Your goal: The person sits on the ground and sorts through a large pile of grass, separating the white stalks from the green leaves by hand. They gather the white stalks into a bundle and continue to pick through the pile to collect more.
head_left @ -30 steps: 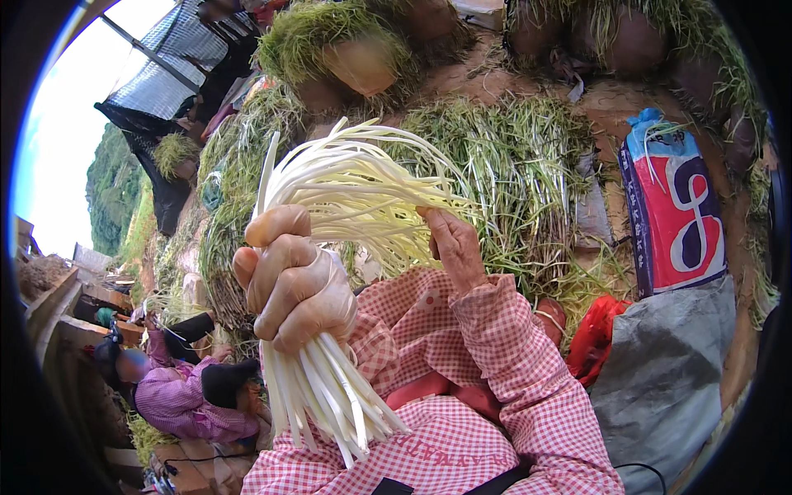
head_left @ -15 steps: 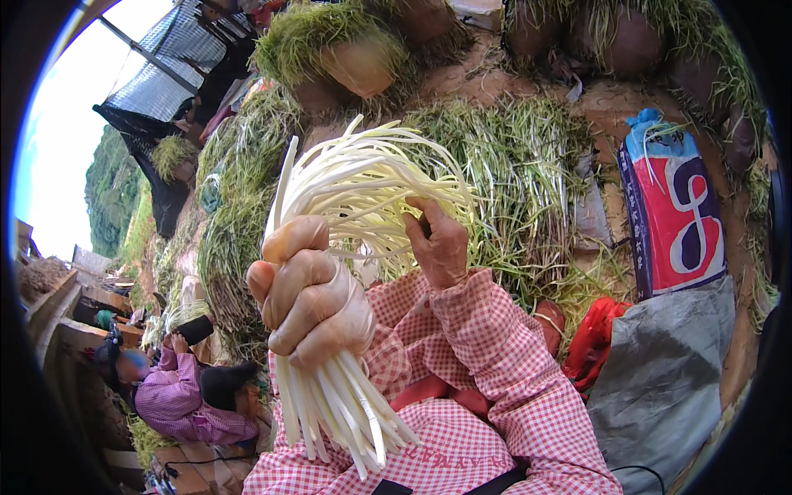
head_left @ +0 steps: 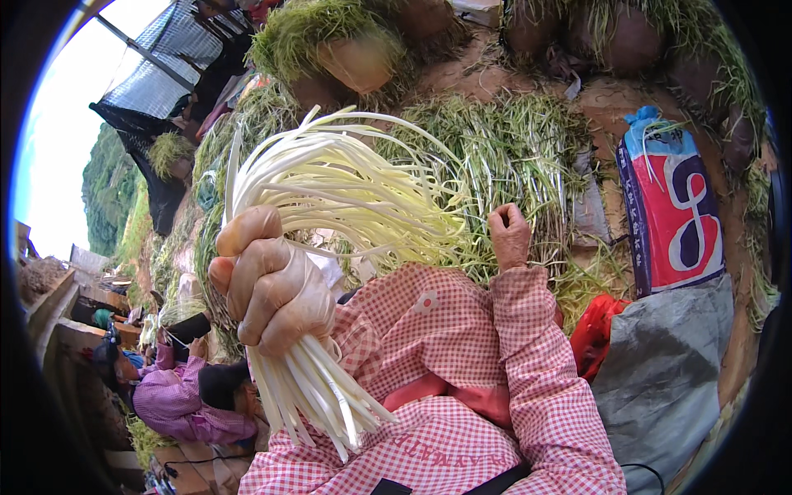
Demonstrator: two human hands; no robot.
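Note:
My left hand (head_left: pixel 276 289), in a thin translucent glove, is closed around a thick bunch of blanched chives (head_left: pixel 330 190). The pale stalks are white at the lower ends and yellow toward the drooping tips, which arch over to the right. The white ends stick out below my fist. To the right of the tips, apart from the bunch, my right hand (head_left: pixel 510 235) is raised with its fingers pinched together. Whether anything small is between those fingers I cannot make out. Behind it lies a wide spread of green-and-white stalks (head_left: pixel 511 157).
At the right stands a red, blue and white bag (head_left: pixel 672 206) above a grey plastic sheet (head_left: pixel 660 388) and a red bag (head_left: pixel 596 330). Clumps of grassy stalks (head_left: pixel 322 33) lie at the back. At lower left another person (head_left: pixel 177 400) in a checked top sits working.
My left hand and the bunch have shifted a little left. My right hand has left the yellow tips and moved right, its fingers now pinched together.

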